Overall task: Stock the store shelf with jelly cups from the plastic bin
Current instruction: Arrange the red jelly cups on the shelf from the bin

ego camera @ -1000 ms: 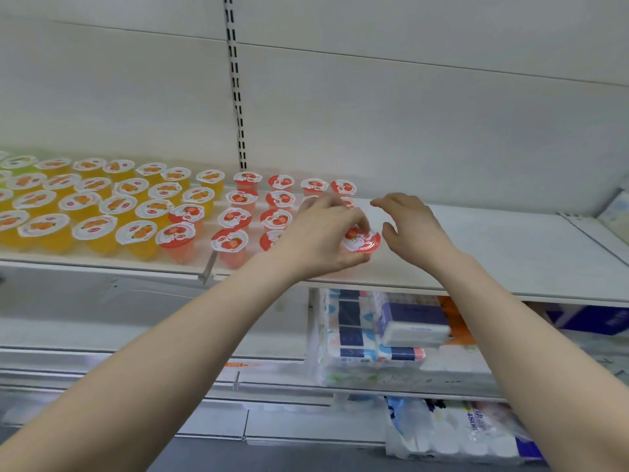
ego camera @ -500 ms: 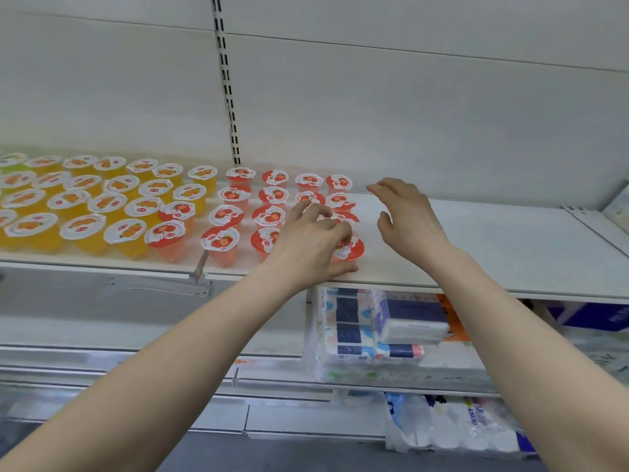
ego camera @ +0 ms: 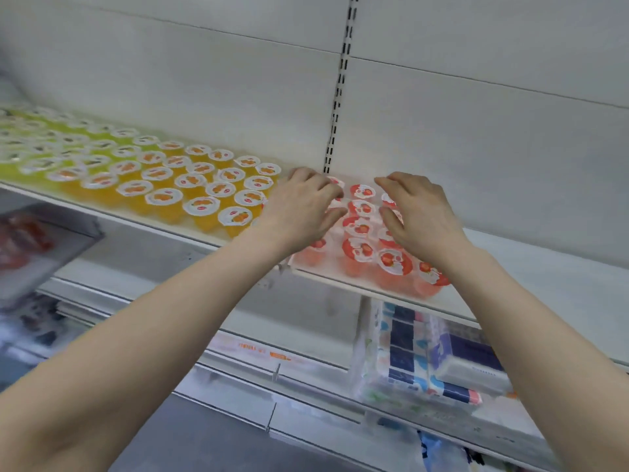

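Observation:
Several red jelly cups stand in rows on the white shelf. My left hand rests over the left side of the red group, fingers spread and curled down onto the lids. Over the right side hovers my right hand, fingers apart and touching the cups, with neither hand gripping one. Orange jelly cups fill the shelf further left, and green ones lie beyond them. The plastic bin is out of view.
A slotted upright runs up the back wall behind the red cups. Below the shelf sit wrapped tissue packs. A tilted shelf with red packets shows blurred at the lower left.
My left hand let go of the red cup it set at the shelf front. Both hands moved onto the red group, and my head turned so the view shifted left.

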